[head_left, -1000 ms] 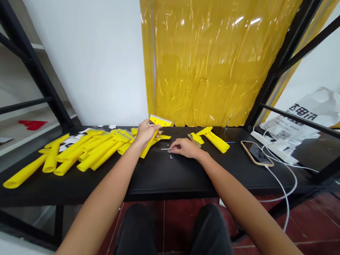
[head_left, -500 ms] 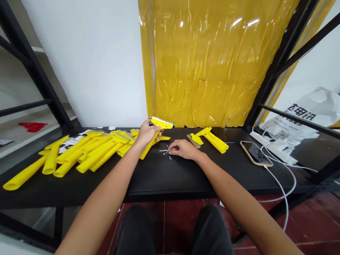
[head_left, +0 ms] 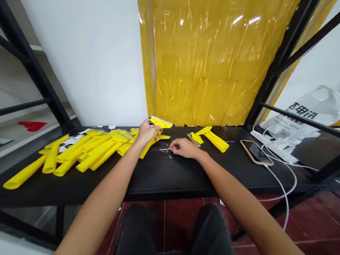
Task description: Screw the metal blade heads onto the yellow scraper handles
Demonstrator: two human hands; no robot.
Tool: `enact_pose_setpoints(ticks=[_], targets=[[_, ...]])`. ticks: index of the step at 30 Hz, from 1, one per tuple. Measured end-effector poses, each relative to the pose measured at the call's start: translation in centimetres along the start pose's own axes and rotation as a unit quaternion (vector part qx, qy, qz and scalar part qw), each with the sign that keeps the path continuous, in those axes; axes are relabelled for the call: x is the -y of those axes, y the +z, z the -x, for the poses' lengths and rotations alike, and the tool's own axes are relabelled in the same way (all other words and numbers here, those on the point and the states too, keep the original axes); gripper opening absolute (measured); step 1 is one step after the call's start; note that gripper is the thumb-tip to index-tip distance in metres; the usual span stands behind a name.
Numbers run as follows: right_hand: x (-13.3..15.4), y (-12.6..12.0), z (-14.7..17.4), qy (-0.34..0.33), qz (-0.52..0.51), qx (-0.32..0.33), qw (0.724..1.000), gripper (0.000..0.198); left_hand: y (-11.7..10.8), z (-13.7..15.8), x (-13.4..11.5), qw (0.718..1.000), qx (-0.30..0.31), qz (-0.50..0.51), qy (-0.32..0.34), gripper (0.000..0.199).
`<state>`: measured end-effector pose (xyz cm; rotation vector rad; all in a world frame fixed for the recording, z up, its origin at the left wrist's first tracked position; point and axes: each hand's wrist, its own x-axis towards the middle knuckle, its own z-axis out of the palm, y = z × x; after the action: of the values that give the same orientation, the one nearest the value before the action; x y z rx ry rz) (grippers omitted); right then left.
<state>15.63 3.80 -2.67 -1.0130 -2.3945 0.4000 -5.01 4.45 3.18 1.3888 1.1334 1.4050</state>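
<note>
My left hand (head_left: 148, 132) is closed around a yellow scraper (head_left: 162, 123), whose wide head with a pale metal edge points up and away from me. My right hand (head_left: 183, 147) is closed on a thin screwdriver (head_left: 173, 148) with a bit of red at the handle; its shaft reaches left, low over the black tabletop. By its tip lie several tiny metallic bits (head_left: 170, 157), perhaps screws, too small to tell. Left of my left hand, several yellow scrapers (head_left: 100, 152) lie in an overlapping row, tubular handles towards me.
Beyond my right hand lie another yellow scraper (head_left: 216, 141) and a loose yellow piece (head_left: 196, 138). A phone (head_left: 256, 153) on a white cable (head_left: 285, 199) is to the right, near a white plastic bag (head_left: 311, 109). Black shelf posts (head_left: 269, 73) frame the black tabletop (head_left: 163, 184).
My right hand has shifted very slightly to the right with the screwdriver. My left hand and the scraper in it are almost unmoved.
</note>
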Motion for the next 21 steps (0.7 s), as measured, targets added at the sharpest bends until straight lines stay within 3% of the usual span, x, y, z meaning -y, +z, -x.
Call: enact_pose_setpoints(ticks=[10, 14, 21], targets=[[0.9, -0.1, 0.1, -0.056, -0.015, -0.036, 0.998, 0.019, 0.0, -0.2, 0.4, 1.000, -0.003, -0.005, 0.003, 0.037], [0.8, 0.2, 0.0, -0.053, -0.003, -0.009, 0.999, 0.019, 0.0, -0.1, 0.3, 1.000, -0.001, -0.010, 0.004, 0.038], [1.1, 0.4, -0.1, -0.023, 0.004, -0.015, 1.000, 0.010, 0.0, -0.1, 0.4, 1.000, 0.001, -0.019, 0.003, 0.043]])
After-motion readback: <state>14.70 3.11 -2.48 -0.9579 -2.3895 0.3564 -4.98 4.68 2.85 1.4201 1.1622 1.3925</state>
